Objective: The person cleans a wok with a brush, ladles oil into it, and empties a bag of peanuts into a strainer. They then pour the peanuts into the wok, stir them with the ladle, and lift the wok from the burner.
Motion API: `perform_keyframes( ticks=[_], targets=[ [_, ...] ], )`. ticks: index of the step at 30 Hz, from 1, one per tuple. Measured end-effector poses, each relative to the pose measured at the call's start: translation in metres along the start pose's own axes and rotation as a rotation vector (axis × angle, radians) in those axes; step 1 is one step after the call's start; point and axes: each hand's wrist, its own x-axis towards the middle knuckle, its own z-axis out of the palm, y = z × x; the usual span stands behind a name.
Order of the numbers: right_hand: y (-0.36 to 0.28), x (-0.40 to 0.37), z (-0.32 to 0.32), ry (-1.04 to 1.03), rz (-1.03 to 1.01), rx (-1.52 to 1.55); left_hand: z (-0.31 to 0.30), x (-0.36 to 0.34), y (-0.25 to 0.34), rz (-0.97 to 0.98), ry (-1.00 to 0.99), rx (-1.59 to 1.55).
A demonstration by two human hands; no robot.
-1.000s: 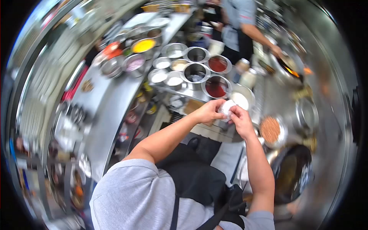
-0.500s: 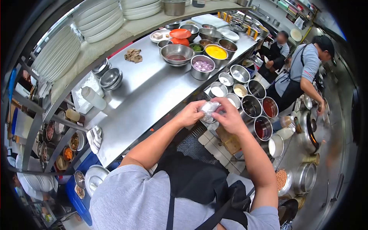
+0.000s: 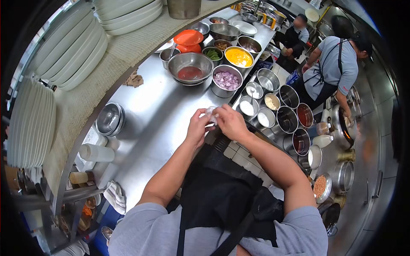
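Between my two hands, over the steel counter's front edge, is a small crumpled whitish, see-through wrap (image 3: 211,112); what it contains is hidden. My left hand (image 3: 199,128) grips its left side with bent fingers. From the right, my right hand (image 3: 230,121) pinches it. Beyond my hands stand a steel pot of chopped purple onions (image 3: 226,80) and a steel bowl with reddish liquid (image 3: 190,73). A pot of yellow liquid (image 3: 238,57) is farther back.
Steel pots of white powder (image 3: 265,117) and dark sauce (image 3: 301,141) stand right of my hands. A co-worker (image 3: 337,64) leans over a wok at the right; another person (image 3: 294,36) is behind. Stacked plates (image 3: 32,123) fill the left shelf above the counter (image 3: 149,111).
Both hands have moved left and slightly up in view with the wrap, which looks more bunched up. The view has shifted, bringing the shelf and plates closer. The co-worker's posture has changed.
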Motion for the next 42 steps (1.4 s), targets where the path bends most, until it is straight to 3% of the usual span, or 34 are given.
perform_keyframes(
  ticks=[5,7,10,11,12,13,14,17,19,21,24,26,30,32,35,36,39,40,42],
  targets=[
    [0.029,0.002,0.002,-0.12,-0.012,0.134,-0.006,0.021,-0.024,0.096,-0.084,-0.057],
    [0.018,0.002,-0.015,-0.206,0.229,0.549,-0.023,0.053,-0.014,0.107,-0.104,0.122],
    [0.03,-0.01,-0.041,-0.131,0.325,0.512,-0.046,0.124,0.029,0.544,0.045,0.666],
    [0.038,-0.02,-0.048,-0.063,0.358,0.48,-0.045,0.144,0.052,0.698,0.086,0.671],
    [0.05,-0.033,-0.054,-0.053,0.373,0.479,-0.051,0.17,0.071,0.79,0.223,0.911],
    [0.065,-0.048,-0.058,-0.032,0.378,0.41,-0.045,0.182,0.099,0.702,0.232,0.947],
    [0.078,-0.062,-0.064,-0.007,0.377,0.338,-0.053,0.21,0.11,0.839,0.308,1.086],
    [0.094,-0.114,-0.085,0.003,0.472,0.209,-0.025,0.219,0.143,0.779,0.359,1.097],
    [0.093,-0.152,-0.097,0.01,0.485,0.175,-0.015,0.23,0.133,0.85,0.349,1.047],
    [0.094,-0.192,-0.103,0.03,0.831,0.402,-0.006,0.233,0.114,0.883,0.269,0.887],
    [0.095,-0.233,-0.108,-0.02,0.91,0.478,0.007,0.237,0.089,0.816,0.26,0.959],
    [0.093,-0.246,-0.112,-0.027,0.935,0.478,0.015,0.243,0.074,0.733,0.261,0.98],
    [0.1,-0.258,-0.111,-0.026,0.846,0.443,0.023,0.241,0.053,0.779,0.27,0.964],
    [0.103,-0.26,-0.113,-0.068,0.804,0.465,0.024,0.232,0.048,0.911,0.31,1.159],
    [0.117,-0.272,-0.112,-0.149,0.766,0.516,0.022,0.23,0.04,1.026,0.345,1.141],
    [0.121,-0.276,-0.112,-0.186,0.766,0.535,0.023,0.226,0.044,0.791,0.327,1.161],
    [0.135,-0.289,-0.113,-0.242,0.786,0.578,0.035,0.232,0.049,0.633,0.251,1.094],
    [0.141,-0.292,-0.115,-0.243,0.837,0.58,0.034,0.248,0.051,0.625,0.259,1.097],
    [0.155,-0.294,-0.116,-0.253,0.895,0.592,0.027,0.302,0.06,0.813,0.237,1.031]
  ],
)
